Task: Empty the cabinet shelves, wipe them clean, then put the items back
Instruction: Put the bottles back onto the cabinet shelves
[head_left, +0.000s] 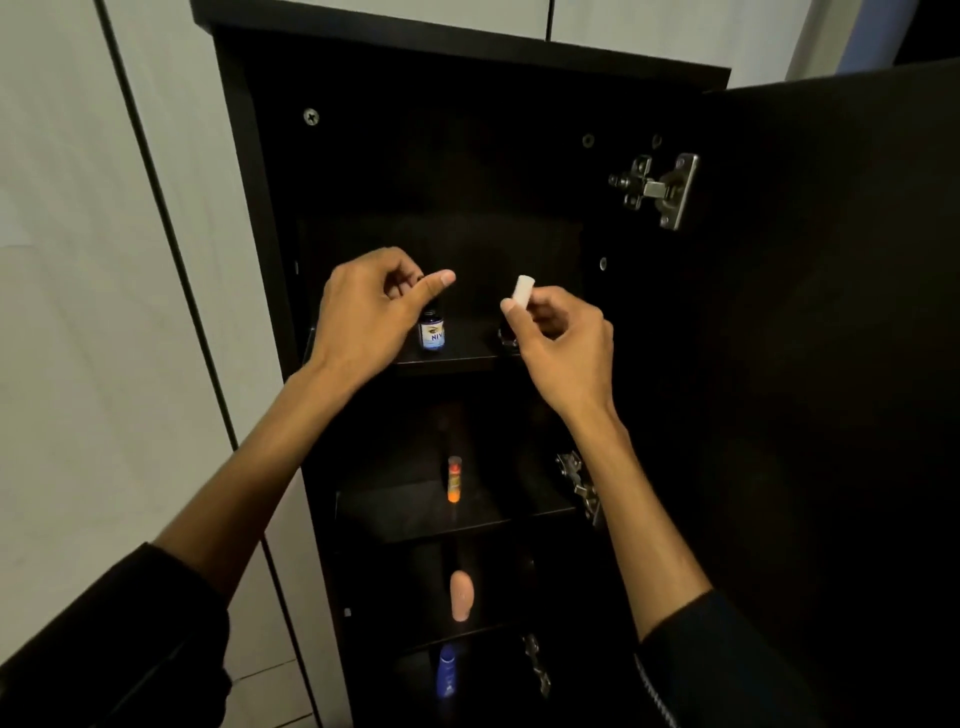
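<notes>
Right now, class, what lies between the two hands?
Head view: only the dark cabinet back shows between the left hand and right hand; the small blue bottle stands lower.

white wall panels (78, 260) left of cabinet.

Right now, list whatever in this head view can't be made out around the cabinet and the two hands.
- Left hand: its curled fingers hide whether its grip holds anything; it also covers the blue bottle's top.
- White piece pinched in the right hand: too small to identify.
- Dark object on the top shelf: mostly behind the right hand.
- Lower shelf items: blurred and dim, labels unreadable.
- Cabinet bottom: cut off by the frame edge.
</notes>
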